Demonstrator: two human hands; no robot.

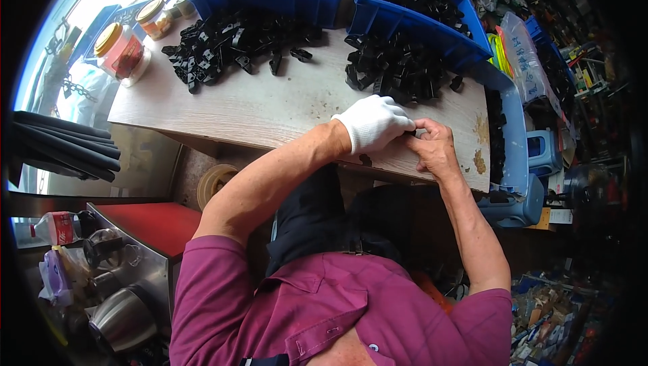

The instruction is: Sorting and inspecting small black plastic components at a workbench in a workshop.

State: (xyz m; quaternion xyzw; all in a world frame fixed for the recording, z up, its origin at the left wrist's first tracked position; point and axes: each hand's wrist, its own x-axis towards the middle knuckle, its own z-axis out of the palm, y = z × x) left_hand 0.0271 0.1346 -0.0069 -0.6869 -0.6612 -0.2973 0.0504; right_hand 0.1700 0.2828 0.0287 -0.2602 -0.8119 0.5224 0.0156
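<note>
My left hand [375,124], in a white knit glove, meets my bare right hand [436,146] above the front part of the table. Both hands are closed, fingertips together around a small black part [410,133], mostly hidden by the fingers. Just beyond them lies a heap of small black plastic parts [398,69]. A second heap of similar black parts [223,45] spreads over the table's far left. One loose black piece [365,159] sits by the front edge, below my left hand.
Two blue bins [270,0] [418,29] filled with black parts stand along the back of the pale wooden table [270,106]. Jars [120,52] stand at the left corner. A light blue tub [514,136] adjoins the right edge. A red-topped cabinet [152,224] is at lower left.
</note>
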